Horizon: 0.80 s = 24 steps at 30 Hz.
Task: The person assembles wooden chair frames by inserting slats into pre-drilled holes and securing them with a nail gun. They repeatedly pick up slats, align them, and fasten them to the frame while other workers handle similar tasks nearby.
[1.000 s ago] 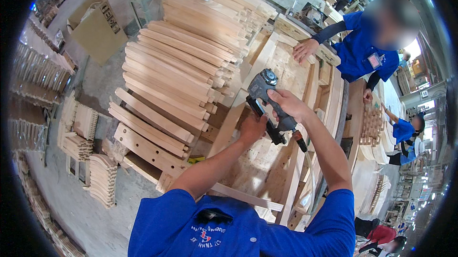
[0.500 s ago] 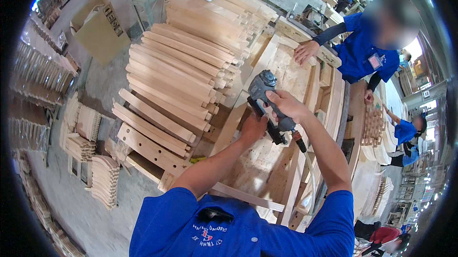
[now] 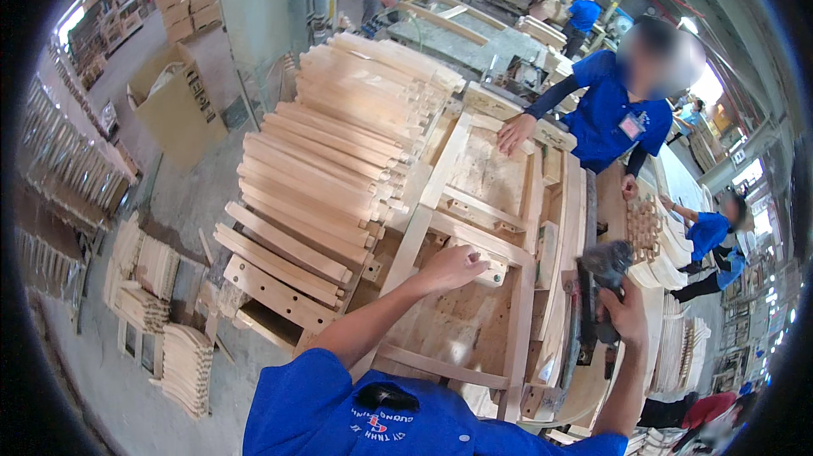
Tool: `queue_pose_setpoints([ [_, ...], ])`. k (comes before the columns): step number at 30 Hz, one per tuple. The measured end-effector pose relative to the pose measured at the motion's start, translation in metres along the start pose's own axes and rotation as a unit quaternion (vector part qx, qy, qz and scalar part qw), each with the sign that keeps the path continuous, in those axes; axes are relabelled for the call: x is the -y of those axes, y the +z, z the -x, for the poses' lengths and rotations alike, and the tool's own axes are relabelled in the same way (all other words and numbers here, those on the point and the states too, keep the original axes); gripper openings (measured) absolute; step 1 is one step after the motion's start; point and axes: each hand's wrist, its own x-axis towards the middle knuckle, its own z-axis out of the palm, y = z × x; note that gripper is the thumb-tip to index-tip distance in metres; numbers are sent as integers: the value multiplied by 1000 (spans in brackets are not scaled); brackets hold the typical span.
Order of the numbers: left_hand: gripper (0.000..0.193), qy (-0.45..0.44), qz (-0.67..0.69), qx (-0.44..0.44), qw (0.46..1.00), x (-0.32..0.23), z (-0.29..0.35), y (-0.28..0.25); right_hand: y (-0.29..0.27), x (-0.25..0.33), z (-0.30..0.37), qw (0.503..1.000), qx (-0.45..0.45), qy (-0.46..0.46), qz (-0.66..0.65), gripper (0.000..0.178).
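Moved since a second ago: right hand swung the dark power tool away from the middle of the wooden frame out to its right edge, beside the tall right rail. Left hand shifted from near the tool onto a small pale wooden block at the frame's cross rail.

Left hand palm down, fingers bent and close together, fingertips pressing the block against the rail. Right hand wrapped tight around the tool's grip, fingers curled shut on it; tool blurred, its tip not clear enough to tell what it touches.

Frame lying flat on the bench, directly ahead, between both forearms. Tall stack of pale wooden slats just left of the frame. Across the bench, a co-worker's hand flat on the frame's far panel. Cardboard box on the floor, well to the left.
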Motion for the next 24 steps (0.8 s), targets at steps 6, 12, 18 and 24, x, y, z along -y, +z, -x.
queue_pose_setpoints([
  [6, 52, 3, -53, 4, 999, -2, 54, -23, -68, -135, 72, 915, -245, 25, 320, 40],
  [12, 42, -4, -38, -51, 998, 5, 110, -32, -78, -209, 118, 830, -276, 155, 460, 49],
  [18, 37, 85, -146, -224, 960, 23, 157, -30, -50, -225, 108, 828, -256, 235, 440, 67],
  [24, 47, 42, -249, -245, 936, 32, 170, -26, -76, -248, 118, 767, -322, 183, 524, 64],
])
